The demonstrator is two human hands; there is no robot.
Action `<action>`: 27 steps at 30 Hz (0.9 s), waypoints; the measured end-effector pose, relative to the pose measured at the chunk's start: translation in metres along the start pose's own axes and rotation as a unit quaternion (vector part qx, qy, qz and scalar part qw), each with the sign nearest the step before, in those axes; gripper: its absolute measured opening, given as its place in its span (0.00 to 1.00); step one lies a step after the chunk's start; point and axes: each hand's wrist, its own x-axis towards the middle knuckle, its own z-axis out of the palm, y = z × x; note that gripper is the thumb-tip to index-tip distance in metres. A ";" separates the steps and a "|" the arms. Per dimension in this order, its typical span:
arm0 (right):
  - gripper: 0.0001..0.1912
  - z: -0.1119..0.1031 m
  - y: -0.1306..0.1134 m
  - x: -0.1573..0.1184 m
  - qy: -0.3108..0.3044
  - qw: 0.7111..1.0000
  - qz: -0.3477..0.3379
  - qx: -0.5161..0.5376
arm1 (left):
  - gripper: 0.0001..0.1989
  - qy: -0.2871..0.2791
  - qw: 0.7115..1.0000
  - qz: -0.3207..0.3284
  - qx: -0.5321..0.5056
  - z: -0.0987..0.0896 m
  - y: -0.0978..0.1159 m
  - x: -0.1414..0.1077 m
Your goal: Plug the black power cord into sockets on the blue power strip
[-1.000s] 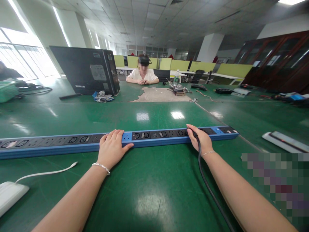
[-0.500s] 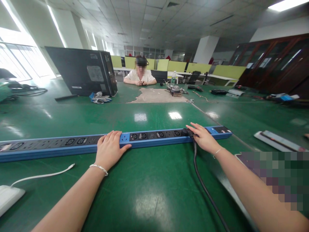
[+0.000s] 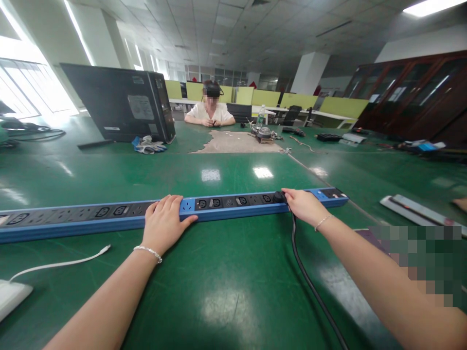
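Note:
A long blue power strip [image 3: 226, 210] with black socket panels lies across the green table. My left hand [image 3: 164, 218] grips it just left of the middle, fingers over the top and thumb on the near side, beside a light blue socket. Toward the strip's right end, my right hand [image 3: 304, 206] is closed round a black plug [image 3: 279, 197] that sits at one of the sockets. How deep the plug is seated cannot be seen. Its thick black cord [image 3: 310, 279] runs down over the table edge of the view.
A black computer case [image 3: 116, 104] stands at back left, with work gloves [image 3: 149, 145] beside it. A person [image 3: 210, 107] sits across the table. A bottle [image 3: 260, 116] and small parts lie near torn brown sheet [image 3: 233, 142]. A white cable [image 3: 62, 265] is at near left.
My right hand has closed from outspread fingers to a grip on the plug. The left hand stays on the power strip. The view has shifted slightly.

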 end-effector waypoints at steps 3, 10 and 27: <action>0.26 0.006 0.000 -0.007 -0.013 1.000 0.005 -0.010 | 0.30 0.001 1.000 -0.002 0.000 0.001 0.000 0.000; 0.27 0.001 -0.008 -0.006 -0.048 0.991 -0.015 -0.120 | 0.31 -0.002 1.000 -0.001 0.002 0.001 -0.001 0.000; 0.26 0.004 -0.014 -0.009 -0.051 0.990 0.003 -0.135 | 0.31 -0.005 1.000 -0.002 -0.015 0.001 -0.001 0.000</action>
